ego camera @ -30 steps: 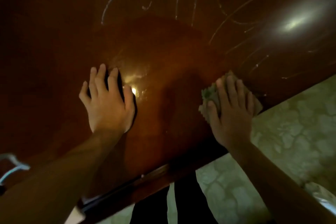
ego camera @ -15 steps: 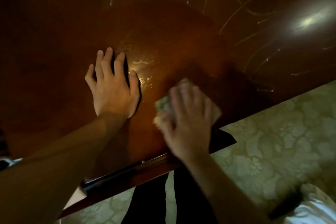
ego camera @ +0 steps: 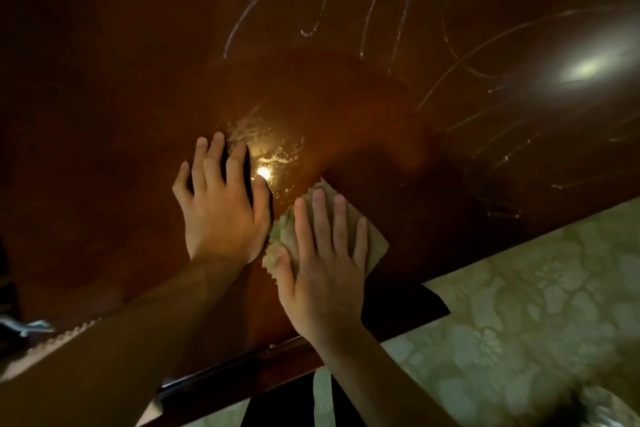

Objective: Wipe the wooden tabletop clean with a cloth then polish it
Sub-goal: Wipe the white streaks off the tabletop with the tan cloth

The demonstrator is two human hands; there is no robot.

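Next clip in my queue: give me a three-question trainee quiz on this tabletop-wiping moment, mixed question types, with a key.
1. True or false: the left hand lies flat and bare on the wooden tabletop, holding nothing.
2. Multiple choice: the cloth is A) draped over the table edge, B) pressed under the right hand, C) on the floor.
3. Fill in: pale curved streaks remain on the ____ part of the tabletop, beyond both hands.

Key: 1 true; 2 B; 3 far.
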